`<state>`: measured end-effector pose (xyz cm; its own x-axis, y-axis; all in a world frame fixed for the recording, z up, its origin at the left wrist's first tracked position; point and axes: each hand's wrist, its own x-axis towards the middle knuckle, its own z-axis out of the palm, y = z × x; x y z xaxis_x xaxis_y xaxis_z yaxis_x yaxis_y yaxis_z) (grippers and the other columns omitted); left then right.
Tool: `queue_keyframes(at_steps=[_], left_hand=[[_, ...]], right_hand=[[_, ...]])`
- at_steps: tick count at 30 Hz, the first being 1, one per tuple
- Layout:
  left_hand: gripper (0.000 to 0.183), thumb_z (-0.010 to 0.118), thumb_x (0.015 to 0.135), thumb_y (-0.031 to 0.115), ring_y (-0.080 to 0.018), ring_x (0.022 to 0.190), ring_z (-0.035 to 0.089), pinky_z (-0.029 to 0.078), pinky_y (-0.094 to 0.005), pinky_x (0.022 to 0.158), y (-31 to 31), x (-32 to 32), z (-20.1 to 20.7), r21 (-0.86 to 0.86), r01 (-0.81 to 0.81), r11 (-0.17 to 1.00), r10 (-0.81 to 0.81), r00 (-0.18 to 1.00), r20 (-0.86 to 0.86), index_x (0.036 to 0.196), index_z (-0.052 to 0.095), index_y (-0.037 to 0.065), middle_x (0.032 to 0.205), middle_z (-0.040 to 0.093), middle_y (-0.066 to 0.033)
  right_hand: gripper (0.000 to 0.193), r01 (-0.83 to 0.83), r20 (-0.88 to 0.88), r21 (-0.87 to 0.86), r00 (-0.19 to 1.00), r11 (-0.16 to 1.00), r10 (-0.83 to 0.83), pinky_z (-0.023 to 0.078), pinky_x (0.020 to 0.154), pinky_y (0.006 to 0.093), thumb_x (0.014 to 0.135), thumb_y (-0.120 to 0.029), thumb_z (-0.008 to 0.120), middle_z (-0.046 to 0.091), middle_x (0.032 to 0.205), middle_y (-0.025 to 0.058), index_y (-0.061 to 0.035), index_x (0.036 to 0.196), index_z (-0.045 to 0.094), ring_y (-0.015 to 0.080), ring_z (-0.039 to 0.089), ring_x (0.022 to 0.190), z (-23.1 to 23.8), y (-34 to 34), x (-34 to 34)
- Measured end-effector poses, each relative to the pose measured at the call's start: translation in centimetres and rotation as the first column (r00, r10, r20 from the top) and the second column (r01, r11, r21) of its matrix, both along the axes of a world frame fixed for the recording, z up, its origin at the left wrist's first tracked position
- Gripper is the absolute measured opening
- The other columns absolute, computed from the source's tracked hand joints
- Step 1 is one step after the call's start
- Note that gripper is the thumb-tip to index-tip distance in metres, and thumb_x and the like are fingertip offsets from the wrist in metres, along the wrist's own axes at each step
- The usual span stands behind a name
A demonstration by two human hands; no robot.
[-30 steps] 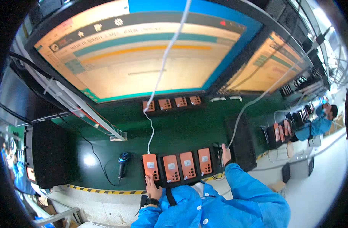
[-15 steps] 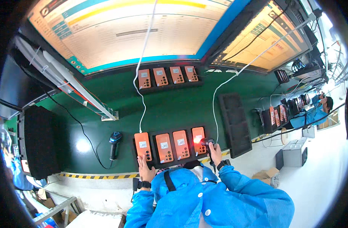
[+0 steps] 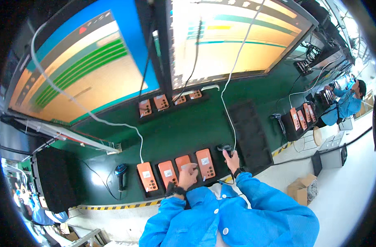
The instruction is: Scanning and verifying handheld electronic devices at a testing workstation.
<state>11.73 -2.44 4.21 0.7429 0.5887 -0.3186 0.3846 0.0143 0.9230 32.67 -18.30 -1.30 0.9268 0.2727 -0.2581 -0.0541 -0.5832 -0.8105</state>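
Observation:
A black tray (image 3: 146, 196) near the table's front edge carries a row of orange phones, including a leftmost phone (image 3: 146, 176) with a white cable at its top and a rightmost phone (image 3: 205, 164). My left hand (image 3: 188, 177) is over the third phone (image 3: 182, 161), covering its lower part. Its fingers are bent together; what they pinch, if anything, is hidden. Just right of the tray, my right hand (image 3: 232, 160) is closed around a black handheld barcode scanner (image 3: 225, 147). No red beam shows on the phones.
Another scanner (image 3: 121, 177) lies left of the tray. More orange phones (image 3: 161, 102) stand below two monitors (image 3: 237, 49). An unfilled black tray (image 3: 248, 133) lies at right, a black foam block (image 3: 54, 179) at far left. White cables hang over the table. A co-worker (image 3: 345, 103) sits far right.
The view has shifted. My left hand has gone from the leftmost phone to the third one. My right hand has drawn the scanner off the rightmost phone, and its red light is gone.

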Motion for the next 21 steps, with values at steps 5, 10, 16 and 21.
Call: queue_keyframes(at_steps=[5,10,16,21], left_hand=[[0.052,0.065,0.073,0.021,-0.042,0.098,0.055,0.045,-0.0454,0.084,-2.2,7.4,-2.9,0.023,0.03,0.999,-0.02,0.941,-0.339,0.117,0.046,0.002,0.111,0.054,-0.0259],[0.062,0.071,0.067,0.023,-0.0388,0.097,0.054,0.045,-0.0418,0.085,-4.8,8.9,-8.3,0.315,-0.221,0.923,0.305,0.919,-0.251,0.115,0.042,-0.003,0.109,0.05,-0.0237],[0.06,0.072,0.07,0.024,-0.0343,0.103,0.052,0.045,-0.0417,0.084,-2.5,12.0,-1.3,-0.128,-0.261,0.957,0.204,0.917,-0.344,0.118,0.041,0.005,0.114,0.05,-0.0214],[0.069,0.073,0.066,0.025,-0.0405,0.116,0.04,0.038,-0.0511,0.091,-4.3,12.2,-5.2,0.389,-0.23,0.892,0.395,0.814,-0.426,0.122,0.039,0.003,0.118,0.046,-0.0204]], right_hand=[[0.045,-0.03,0.309,-0.028,0.95,0.999,0.037,0.044,0.063,0.0398,0.069,-0.032,0.075,0.056,0.071,0.0146,-0.0038,0.079,0.041,0.0325,0.057,0.068,-3.5,0.5,4.2],[0.035,-0.044,0.351,0.115,0.937,0.992,0.001,0.037,0.059,0.0474,0.088,-0.03,0.054,0.05,0.061,0.0186,-0.0017,0.071,0.045,0.0392,0.049,0.061,0.2,1.3,3.9],[0.032,-0.088,-0.258,0.455,0.94,0.886,0.225,0.046,0.066,0.0268,0.096,-0.031,0.035,0.061,0.086,0.0055,-0.0073,0.085,0.054,0.0138,0.057,0.073,1.3,1.2,2.2],[0.025,-0.24,-0.279,0.451,0.877,0.86,0.391,0.043,0.063,0.0221,0.096,-0.026,0.041,0.054,0.079,-0.0015,-0.0067,0.09,0.056,0.0068,0.05,0.07,2.8,3.5,1.0]])
